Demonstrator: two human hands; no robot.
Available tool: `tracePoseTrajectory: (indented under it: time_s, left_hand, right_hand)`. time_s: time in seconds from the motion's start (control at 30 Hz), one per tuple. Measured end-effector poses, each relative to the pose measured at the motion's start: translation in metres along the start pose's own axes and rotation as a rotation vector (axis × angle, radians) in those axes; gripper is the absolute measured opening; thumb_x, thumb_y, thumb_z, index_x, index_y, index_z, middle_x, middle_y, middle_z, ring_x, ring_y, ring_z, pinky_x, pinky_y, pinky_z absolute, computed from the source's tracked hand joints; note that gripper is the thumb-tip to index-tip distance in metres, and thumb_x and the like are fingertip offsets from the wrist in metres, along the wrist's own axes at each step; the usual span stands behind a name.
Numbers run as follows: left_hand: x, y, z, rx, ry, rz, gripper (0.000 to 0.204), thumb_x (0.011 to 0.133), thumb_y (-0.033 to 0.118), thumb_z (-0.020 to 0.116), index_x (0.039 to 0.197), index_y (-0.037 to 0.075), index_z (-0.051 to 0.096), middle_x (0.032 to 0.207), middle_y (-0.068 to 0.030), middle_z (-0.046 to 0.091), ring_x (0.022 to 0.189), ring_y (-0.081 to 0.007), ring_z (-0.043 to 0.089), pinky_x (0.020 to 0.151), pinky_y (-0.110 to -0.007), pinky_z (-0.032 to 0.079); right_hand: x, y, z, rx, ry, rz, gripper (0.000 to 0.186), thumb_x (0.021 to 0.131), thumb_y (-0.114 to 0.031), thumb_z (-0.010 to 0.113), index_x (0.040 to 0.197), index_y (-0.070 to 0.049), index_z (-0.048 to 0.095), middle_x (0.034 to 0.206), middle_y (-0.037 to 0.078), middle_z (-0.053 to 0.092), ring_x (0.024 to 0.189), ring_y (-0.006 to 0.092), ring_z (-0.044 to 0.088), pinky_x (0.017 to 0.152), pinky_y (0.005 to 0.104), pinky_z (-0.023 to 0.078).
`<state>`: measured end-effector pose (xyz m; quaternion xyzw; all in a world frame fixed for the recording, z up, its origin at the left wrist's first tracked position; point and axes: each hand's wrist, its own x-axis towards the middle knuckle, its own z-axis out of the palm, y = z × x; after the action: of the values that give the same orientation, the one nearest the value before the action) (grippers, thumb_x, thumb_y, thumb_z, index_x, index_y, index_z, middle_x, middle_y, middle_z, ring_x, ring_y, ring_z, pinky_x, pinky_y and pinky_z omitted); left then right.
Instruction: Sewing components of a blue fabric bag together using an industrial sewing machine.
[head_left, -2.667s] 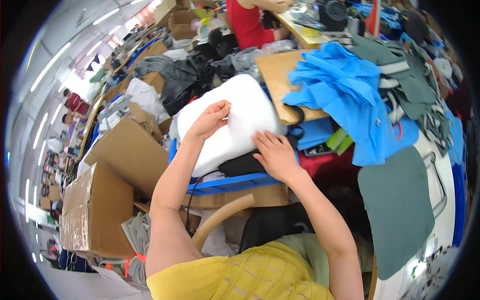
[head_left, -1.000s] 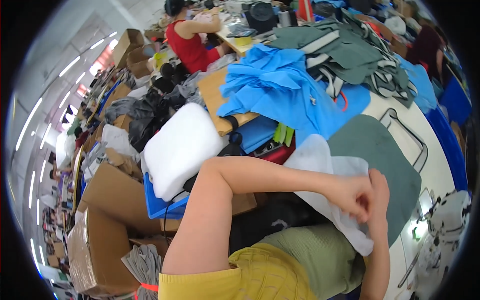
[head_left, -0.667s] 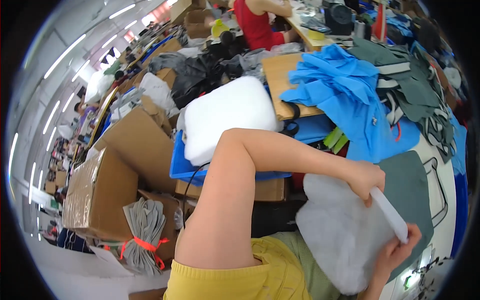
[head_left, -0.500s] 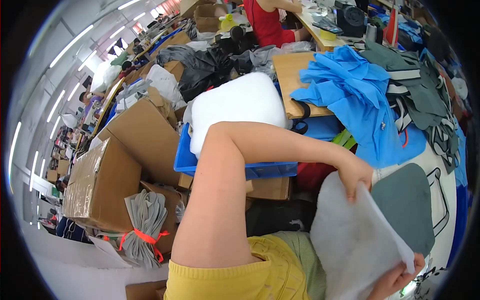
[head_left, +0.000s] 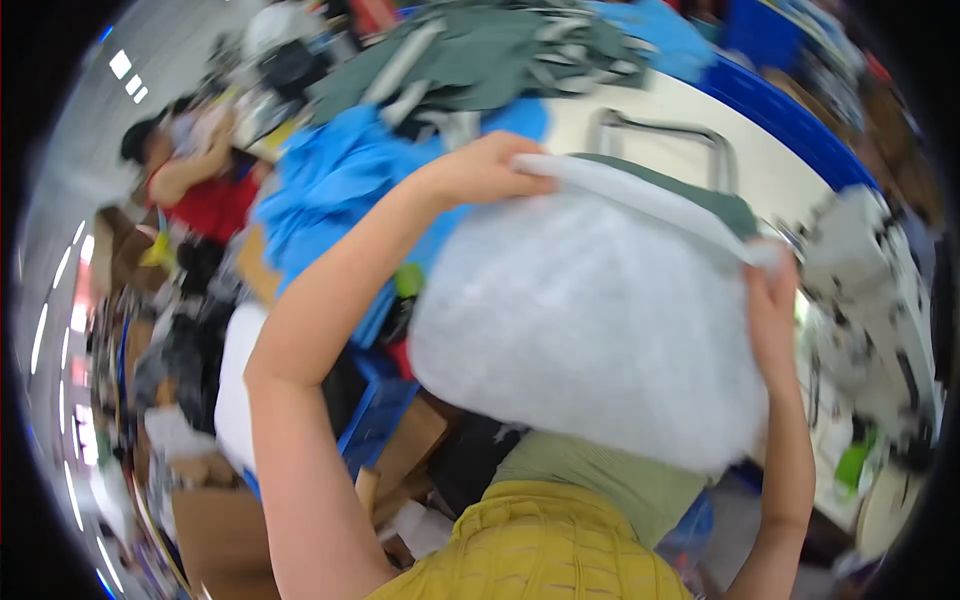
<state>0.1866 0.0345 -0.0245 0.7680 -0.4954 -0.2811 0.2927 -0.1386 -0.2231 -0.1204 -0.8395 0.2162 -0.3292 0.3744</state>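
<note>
A thin white fibrous sheet (head_left: 590,330) is stretched between my two hands, its top edge folded over in a band. My left hand (head_left: 495,165) grips the upper left corner. My right hand (head_left: 772,310), slightly blurred, pinches the upper right corner. Behind the sheet, mostly hidden by it, is a dark green flat piece (head_left: 715,200) on the white table (head_left: 780,130). Crumpled bright blue fabric (head_left: 330,190) lies just beyond my left forearm. A bent metal bar (head_left: 665,132) sits on the table past the sheet.
A white sewing machine (head_left: 860,280) stands at the right. A green fabric pile (head_left: 470,60) lies farther back. At the left are a white padded stack (head_left: 240,390), a blue bin (head_left: 375,410) and cardboard (head_left: 215,540). A co-worker in red (head_left: 200,200) is at the upper left.
Both hands have left the white stack and now hold a sheet from it, since raised and spread across the green piece. My view has swung to the right.
</note>
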Motion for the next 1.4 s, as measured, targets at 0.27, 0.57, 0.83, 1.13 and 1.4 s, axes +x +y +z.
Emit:
tracePoseTrajectory:
  time_s: [0.27, 0.57, 0.83, 1.13, 1.4]
  left_hand:
    - [0.053, -0.030, 0.079, -0.067, 0.167, -0.219, 0.032, 0.090, 0.028, 0.081, 0.101, -0.002, 0.076, 0.088, -0.0074, 0.076, 0.076, -0.0135, 0.069, 0.071, -0.033, 0.055]
    - [0.030, -0.032, 0.060, -0.137, 0.072, -0.229, 0.029, 0.094, 0.022, 0.079, 0.106, -0.003, 0.074, 0.088, -0.0044, 0.075, 0.079, -0.0088, 0.065, 0.071, -0.029, 0.053]
    - [0.038, -0.041, 0.062, -0.117, 0.135, -0.204, 0.023, 0.096, 0.019, 0.073, 0.101, -0.003, 0.068, 0.075, -0.0002, 0.064, 0.067, -0.0058, 0.055, 0.060, -0.029, 0.044]
    - [0.034, -0.044, 0.064, -0.108, 0.137, -0.153, 0.023, 0.096, 0.019, 0.072, 0.095, -0.002, 0.062, 0.073, -0.0017, 0.060, 0.068, -0.0073, 0.052, 0.059, -0.030, 0.041]
    - [0.036, -0.056, 0.067, -0.076, 0.102, -0.124, 0.024, 0.097, 0.019, 0.072, 0.092, -0.001, 0.061, 0.071, -0.0018, 0.056, 0.067, -0.0083, 0.049, 0.059, -0.032, 0.040]
  right_hand:
    - [-0.030, 0.028, -0.016, 0.049, -0.022, 0.327, 0.036, 0.103, -0.030, 0.064, 0.125, -0.002, 0.064, 0.096, 0.013, 0.073, 0.085, 0.0219, 0.070, 0.078, 0.0342, 0.054]
    - [-0.081, -0.063, -0.021, 0.491, -0.207, 0.597, 0.031, 0.104, -0.021, 0.068, 0.124, 0.002, 0.065, 0.105, 0.005, 0.074, 0.093, 0.0119, 0.068, 0.083, 0.0298, 0.056]
    - [-0.056, -0.006, -0.014, 0.011, 0.073, 0.375, 0.021, 0.104, -0.021, 0.066, 0.106, 0.000, 0.065, 0.084, 0.003, 0.069, 0.071, 0.0105, 0.055, 0.067, 0.0285, 0.047]
    - [-0.093, -0.074, -0.050, -0.085, -0.592, 0.389, 0.020, 0.101, -0.017, 0.069, 0.114, -0.002, 0.065, 0.093, 0.003, 0.069, 0.082, 0.0130, 0.061, 0.073, 0.0319, 0.050]
    - [-0.089, -0.067, -0.027, 0.806, -0.170, 0.702, 0.038, 0.106, -0.021, 0.065, 0.136, 0.000, 0.058, 0.123, 0.006, 0.070, 0.106, 0.0176, 0.069, 0.093, 0.0357, 0.056]
